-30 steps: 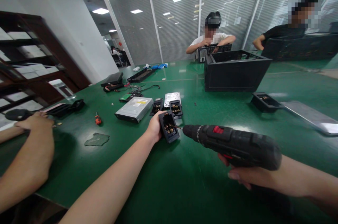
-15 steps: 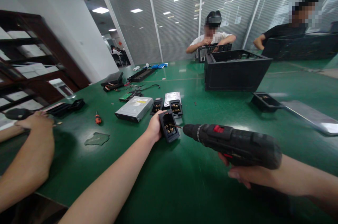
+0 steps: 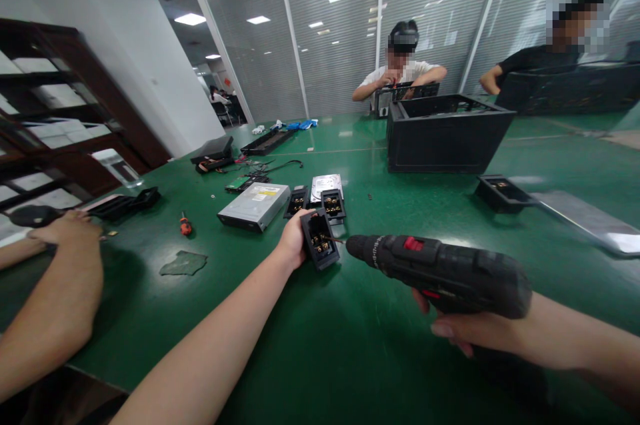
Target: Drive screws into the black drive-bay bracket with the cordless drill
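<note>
My left hand (image 3: 293,238) grips the left side of a small black socket box (image 3: 327,257), tilted up with brass-coloured terminals inside. Wrapped around the handle of a black cordless drill (image 3: 445,271) is my right hand (image 3: 465,331). The drill points left, and its thin bit reaches into the box opening; whether the tip touches a terminal I cannot tell. Just behind the held box lie two similar black boxes (image 3: 332,203) and a silver hard drive (image 3: 326,185). A grey optical drive (image 3: 256,206) rests left of them.
A large black computer case (image 3: 445,138) stands at the back right. Another black box (image 3: 503,193) and a metal panel (image 3: 590,218) lie at right. Left are an orange screwdriver (image 3: 185,225), a cloth-like scrap (image 3: 183,263) and a co-worker's arm (image 3: 70,285). Two people sit across the table.
Hardly anything differs: my hands, the drill and the box hold nearly the same place. The person across the table has shifted a hand slightly.
</note>
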The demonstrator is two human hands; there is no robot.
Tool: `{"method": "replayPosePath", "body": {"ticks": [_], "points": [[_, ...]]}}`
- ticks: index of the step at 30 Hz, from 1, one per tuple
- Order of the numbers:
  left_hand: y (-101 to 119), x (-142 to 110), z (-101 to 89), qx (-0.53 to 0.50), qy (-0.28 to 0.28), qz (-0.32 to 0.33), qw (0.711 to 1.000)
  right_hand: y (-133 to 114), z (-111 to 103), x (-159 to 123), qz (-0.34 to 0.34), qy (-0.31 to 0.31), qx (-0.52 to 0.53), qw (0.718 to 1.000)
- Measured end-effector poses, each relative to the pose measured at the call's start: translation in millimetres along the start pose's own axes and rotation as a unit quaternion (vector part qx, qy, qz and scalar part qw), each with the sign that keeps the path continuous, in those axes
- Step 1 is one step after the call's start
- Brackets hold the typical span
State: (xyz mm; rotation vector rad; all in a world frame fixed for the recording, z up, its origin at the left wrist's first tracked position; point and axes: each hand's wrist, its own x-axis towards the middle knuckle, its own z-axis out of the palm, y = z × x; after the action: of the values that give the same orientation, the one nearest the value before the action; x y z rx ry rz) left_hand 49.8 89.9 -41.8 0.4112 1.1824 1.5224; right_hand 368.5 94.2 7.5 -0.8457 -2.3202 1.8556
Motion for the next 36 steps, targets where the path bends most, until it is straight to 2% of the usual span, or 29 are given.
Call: {"method": "replayPosePath", "body": {"ticks": [14,36], "points": [[-0.6,2.1,-0.5,-0.011,-0.019,-0.002,1.000,-3.7,0.1,1.0,0.007,0.003,-0.013,1.000],[0.0,-1.5,1.2,0.002,0.003,-0.005,1.000,-0.7,0.3,-0.2,0.003,-0.001,-0.006,1.000]]}}
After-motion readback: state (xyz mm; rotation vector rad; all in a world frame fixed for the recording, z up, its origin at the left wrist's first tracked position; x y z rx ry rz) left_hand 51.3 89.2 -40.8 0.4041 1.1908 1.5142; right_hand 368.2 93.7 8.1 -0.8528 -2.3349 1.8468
